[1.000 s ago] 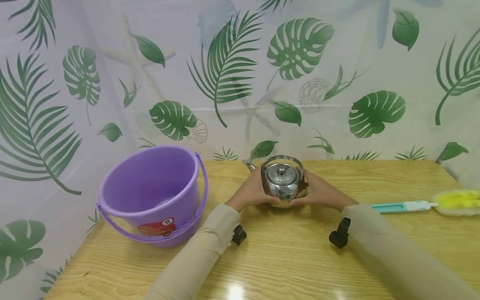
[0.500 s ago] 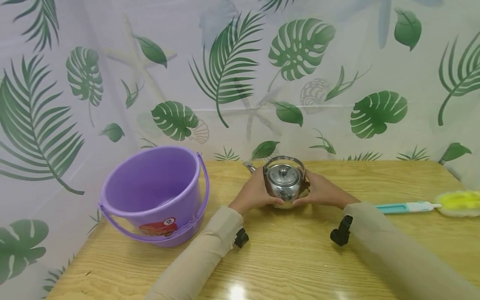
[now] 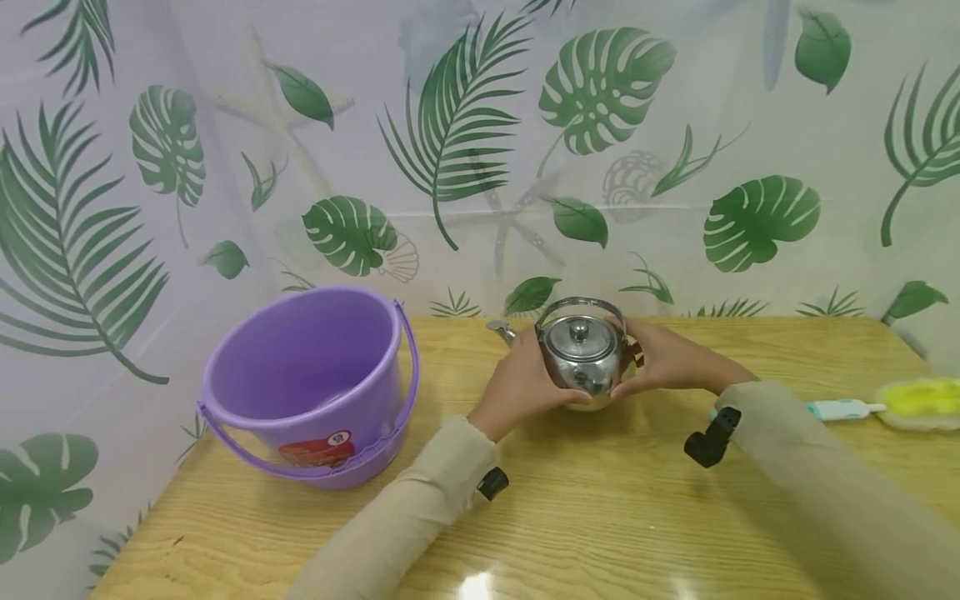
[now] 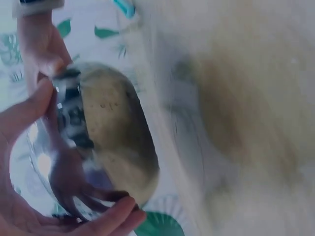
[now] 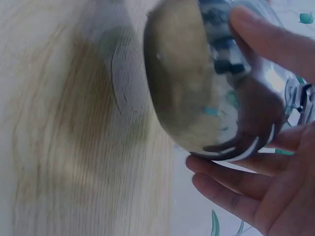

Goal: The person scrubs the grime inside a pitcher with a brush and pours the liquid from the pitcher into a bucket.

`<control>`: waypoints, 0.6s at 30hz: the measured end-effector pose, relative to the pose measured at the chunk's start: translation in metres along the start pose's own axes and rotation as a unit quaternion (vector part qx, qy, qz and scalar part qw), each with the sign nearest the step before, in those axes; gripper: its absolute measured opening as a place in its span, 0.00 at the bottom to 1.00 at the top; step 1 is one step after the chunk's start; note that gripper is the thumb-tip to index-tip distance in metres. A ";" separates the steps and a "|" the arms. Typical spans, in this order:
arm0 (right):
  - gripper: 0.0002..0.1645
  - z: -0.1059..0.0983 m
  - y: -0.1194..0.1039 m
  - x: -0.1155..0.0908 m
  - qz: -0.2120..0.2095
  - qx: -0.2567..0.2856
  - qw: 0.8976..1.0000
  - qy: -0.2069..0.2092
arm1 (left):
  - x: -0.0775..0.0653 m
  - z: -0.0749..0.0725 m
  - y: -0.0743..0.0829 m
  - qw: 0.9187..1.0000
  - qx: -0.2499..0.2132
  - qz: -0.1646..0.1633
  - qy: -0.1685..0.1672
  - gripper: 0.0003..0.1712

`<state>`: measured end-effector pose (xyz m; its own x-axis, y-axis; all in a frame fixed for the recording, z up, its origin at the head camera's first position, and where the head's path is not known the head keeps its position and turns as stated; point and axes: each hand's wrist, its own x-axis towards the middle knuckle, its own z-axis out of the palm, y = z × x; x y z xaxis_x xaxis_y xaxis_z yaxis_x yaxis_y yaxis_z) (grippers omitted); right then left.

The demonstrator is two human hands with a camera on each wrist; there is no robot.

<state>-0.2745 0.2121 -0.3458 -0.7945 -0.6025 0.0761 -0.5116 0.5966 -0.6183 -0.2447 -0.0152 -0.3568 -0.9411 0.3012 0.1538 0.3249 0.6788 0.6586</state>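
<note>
Compared with a second ago, the stainless-steel kettle (image 3: 583,362) has shifted a little farther to the right of the purple bucket (image 3: 367,425), while the bucket itself has kept its place. Both wrist views show a gap between the kettle's underside and the wooden table (image 3: 570,517), so the kettle is now off the surface; I judge that its weight has passed to the two hands and that the work has become one of carrying. The kettle is on the bucket's right side, near but not touching it, with its spout (image 3: 501,329) on the side towards the bucket. It sits between the hands: the left hand (image 3: 525,383) is clamped round its bucket side, the right hand (image 3: 675,354) round the side away from the bucket. Each thumb presses the near face of the round body, the two thumb tips close together, and in the right wrist view the other fingers (image 5: 236,184) spread round the lower edge, apart from their thumb with the metal between. Farthest right of the bucket, past the right hand, lies a yellow-headed cleaning brush (image 3: 918,402), its handle partly hidden by the sleeve (image 3: 810,467).
</note>
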 end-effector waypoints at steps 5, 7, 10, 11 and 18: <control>0.61 -0.004 0.011 -0.011 -0.007 0.028 0.999 -0.033 | -0.016 0.013 0.013 0.999 0.026 -0.022 -0.014 0.60; 0.61 -0.006 0.017 -0.016 -0.005 0.039 0.998 -0.042 | -0.021 0.018 0.019 0.999 0.042 -0.022 -0.017 0.58; 0.62 -0.009 0.025 -0.025 -0.004 0.043 0.998 -0.046 | -0.025 0.027 0.028 0.998 0.063 -0.017 -0.019 0.55; 0.62 -0.010 0.027 -0.028 -0.004 0.046 0.998 -0.046 | -0.025 0.029 0.031 0.997 0.067 -0.014 -0.020 0.55; 0.63 -0.013 0.037 -0.043 -0.005 0.048 0.998 -0.046 | -0.027 0.045 0.041 0.997 0.065 -0.023 -0.023 0.53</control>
<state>-0.2639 0.2670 -0.3621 -0.7538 -0.6569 0.0143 -0.4824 0.5385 -0.6909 -0.2018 0.0344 -0.3673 -0.9507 0.2967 0.0901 0.2944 0.7724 0.5627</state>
